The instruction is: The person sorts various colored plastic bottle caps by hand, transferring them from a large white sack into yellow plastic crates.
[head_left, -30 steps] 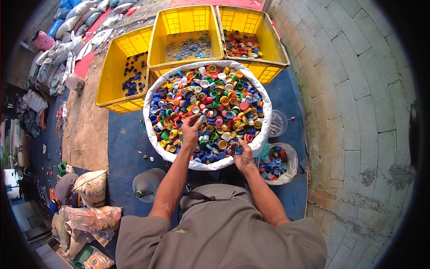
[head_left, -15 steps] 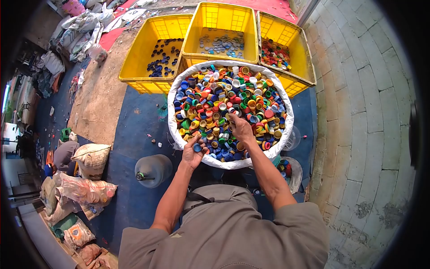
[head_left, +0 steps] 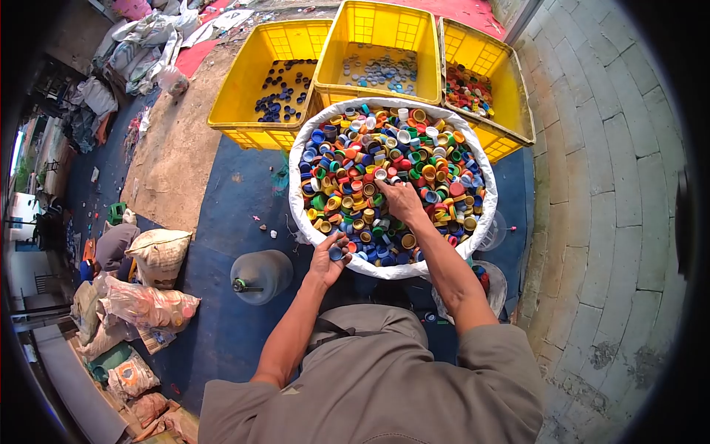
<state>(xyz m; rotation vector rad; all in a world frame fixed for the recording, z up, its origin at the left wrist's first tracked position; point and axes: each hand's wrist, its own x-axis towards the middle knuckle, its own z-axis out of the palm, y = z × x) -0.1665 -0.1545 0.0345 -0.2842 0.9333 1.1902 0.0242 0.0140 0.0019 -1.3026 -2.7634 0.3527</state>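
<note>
A large white-rimmed round container (head_left: 297,194) in front of me is heaped with bottle caps (head_left: 362,166) of many colours. Near its front left rim, my left hand (head_left: 325,265) is palm up, its fingers curled around a blue bottle cap (head_left: 336,254). Whether more caps lie in that palm is hard to make out. My right hand (head_left: 404,201) is over the middle of the heap, back of the hand up. Its index finger stretches out and touches the caps beside a white cap (head_left: 381,175); the thumb and other fingers are partly hidden.
Behind the container stand three yellow crates: the left crate (head_left: 229,100) holds dark blue caps, the middle crate (head_left: 377,90) light blue ones, the right crate (head_left: 510,122) red and orange ones. A large clear bottle (head_left: 262,277) lies at left, beyond it stuffed sacks (head_left: 159,255). A block wall (head_left: 592,222) runs along the right.
The view has shifted, so the container and crates appear further right. My right hand's index finger has stretched out across the caps. My left hand still holds the blue cap by the rim.
</note>
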